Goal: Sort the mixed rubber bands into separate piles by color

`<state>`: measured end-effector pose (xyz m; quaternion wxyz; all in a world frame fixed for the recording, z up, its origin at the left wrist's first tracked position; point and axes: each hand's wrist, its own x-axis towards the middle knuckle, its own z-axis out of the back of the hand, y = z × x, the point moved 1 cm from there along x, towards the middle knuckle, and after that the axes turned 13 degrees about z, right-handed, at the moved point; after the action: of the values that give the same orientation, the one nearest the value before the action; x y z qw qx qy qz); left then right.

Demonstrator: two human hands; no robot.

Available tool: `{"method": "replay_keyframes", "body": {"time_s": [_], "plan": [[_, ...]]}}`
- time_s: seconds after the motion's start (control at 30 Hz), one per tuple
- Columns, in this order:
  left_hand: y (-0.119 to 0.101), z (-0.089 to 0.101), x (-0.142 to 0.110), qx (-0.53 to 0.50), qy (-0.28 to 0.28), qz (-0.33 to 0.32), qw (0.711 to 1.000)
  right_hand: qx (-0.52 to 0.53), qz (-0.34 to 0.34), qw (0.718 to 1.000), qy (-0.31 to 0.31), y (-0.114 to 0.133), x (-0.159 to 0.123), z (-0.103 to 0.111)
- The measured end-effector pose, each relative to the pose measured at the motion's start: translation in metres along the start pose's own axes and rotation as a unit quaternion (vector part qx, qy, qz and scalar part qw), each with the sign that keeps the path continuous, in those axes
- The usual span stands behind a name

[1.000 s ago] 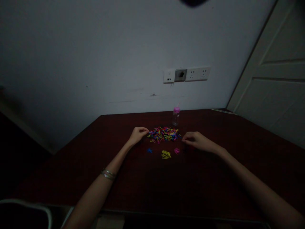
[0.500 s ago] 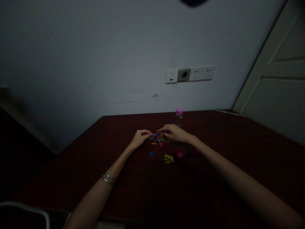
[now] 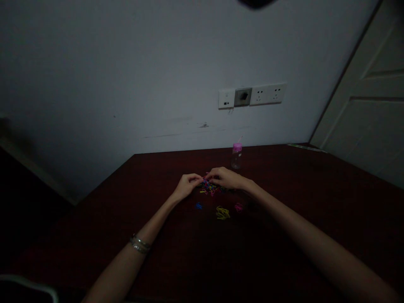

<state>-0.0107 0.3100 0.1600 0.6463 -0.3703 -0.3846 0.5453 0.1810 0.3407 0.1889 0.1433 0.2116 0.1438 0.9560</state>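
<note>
A heap of small coloured rubber bands lies on the dark red table. My left hand is at the heap's left edge, thumb and forefinger pinched together on what looks like a bluish band. From the right, my right hand reaches over the heap with its fingers curled down into it and covers part of it. Whatever is at its fingertips is too small to make out. Nearer to me lie three separate groups: blue bands, yellow bands and pink bands.
Behind my right hand stands a clear bottle with a pink lid. The table meets a pale wall carrying a row of sockets. A white panelled door is at the right, and a pale curved bar at the lower left.
My right hand has moved slightly left over the heap, closer to my left hand, and covers more of its top. The separate groups look the same; the view has shifted a little.
</note>
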Motion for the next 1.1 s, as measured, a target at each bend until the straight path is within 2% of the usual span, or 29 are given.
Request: {"method": "replay_keyframes", "body": {"time_s": [0.33,0.5,0.83,1.1], "plan": [[-0.001,-0.001,-0.002,-0.024,-0.012,0.02,0.999,-0.014,0.002,1.0,-0.02,-0.001,0.0,0.0],[-0.004,-0.001,-0.004,-0.027,-0.012,0.026,0.999,-0.025,0.0,0.999,-0.023,-0.008,-0.003,-0.002],[0.001,0.0,-0.002,-0.024,-0.022,0.028,0.999,-0.023,-0.029,0.999,-0.037,-0.024,-0.015,0.008],[-0.001,0.0,-0.002,-0.029,-0.029,0.023,0.999,-0.01,-0.021,0.998,-0.055,-0.015,-0.012,0.014]]}}
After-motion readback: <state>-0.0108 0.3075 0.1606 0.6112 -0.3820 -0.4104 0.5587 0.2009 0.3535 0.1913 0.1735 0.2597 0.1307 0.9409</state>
